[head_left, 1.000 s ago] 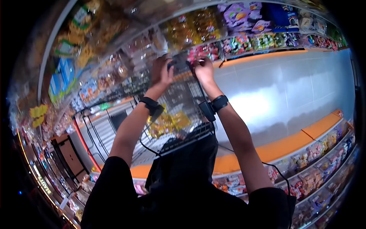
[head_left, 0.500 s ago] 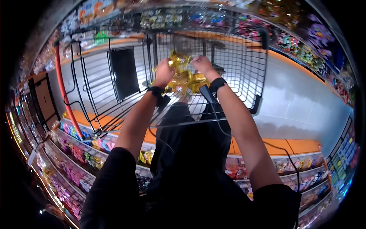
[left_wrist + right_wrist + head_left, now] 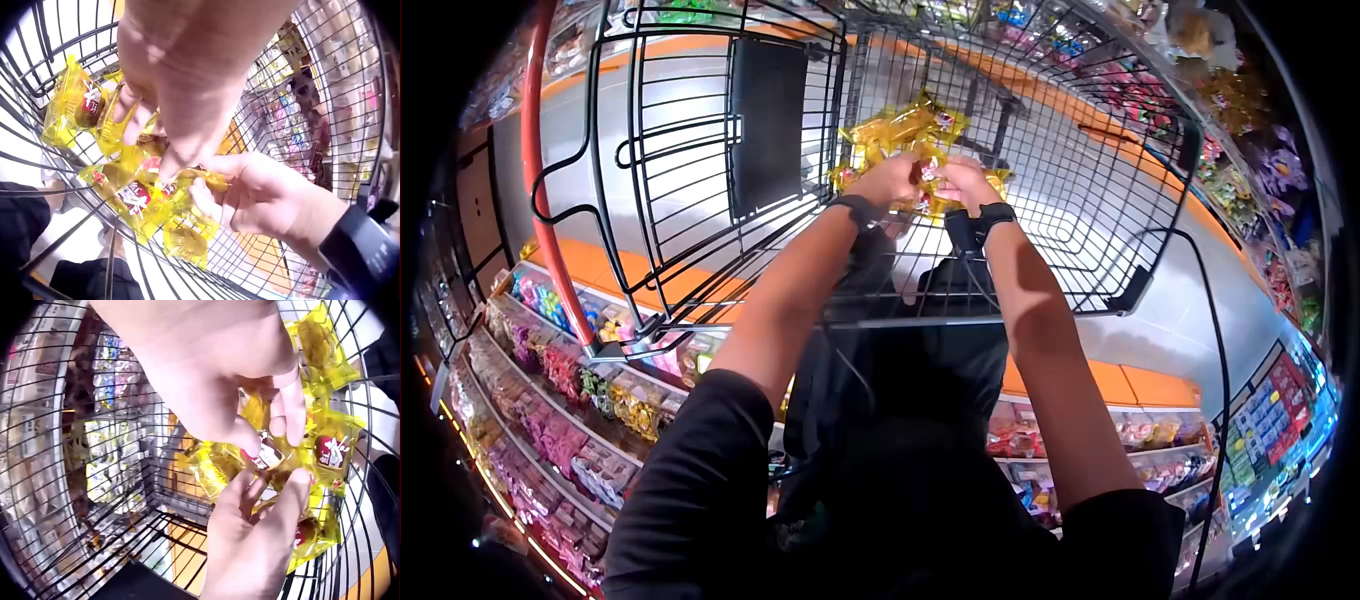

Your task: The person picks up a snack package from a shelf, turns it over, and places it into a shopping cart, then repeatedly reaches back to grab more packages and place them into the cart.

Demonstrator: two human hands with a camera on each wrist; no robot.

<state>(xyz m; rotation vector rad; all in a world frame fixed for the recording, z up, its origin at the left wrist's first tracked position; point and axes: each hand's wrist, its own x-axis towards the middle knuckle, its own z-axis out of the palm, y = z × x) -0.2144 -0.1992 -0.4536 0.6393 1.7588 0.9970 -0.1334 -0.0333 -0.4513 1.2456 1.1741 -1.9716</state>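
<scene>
Several yellow see-through snack packets [image 3: 900, 130] lie in a heap on the wire floor of a shopping cart [image 3: 1090, 235]. Some carry a dark red label with white lettering, like one packet [image 3: 134, 197] in the left wrist view. Both hands are down at the heap, close together. My left hand [image 3: 887, 180] has its fingers and thumb around a labelled packet [image 3: 269, 454]. From the other side, my right hand [image 3: 965, 183] pinches at the same packet, thumb and fingers bent. Part of that packet is hidden behind the fingers.
The cart's red handle [image 3: 535, 150] and a black panel [image 3: 770, 125] stand to the left of the heap. Shelves of packaged goods [image 3: 1245, 180] run along the far side, with more shelves [image 3: 570, 400] behind the person. A black cable [image 3: 1215, 290] hangs by the right arm.
Both hands have come down from up by the far shelf to the packets inside the cart and moved closer together. The head view has shifted, bringing the whole cart basket into sight.
</scene>
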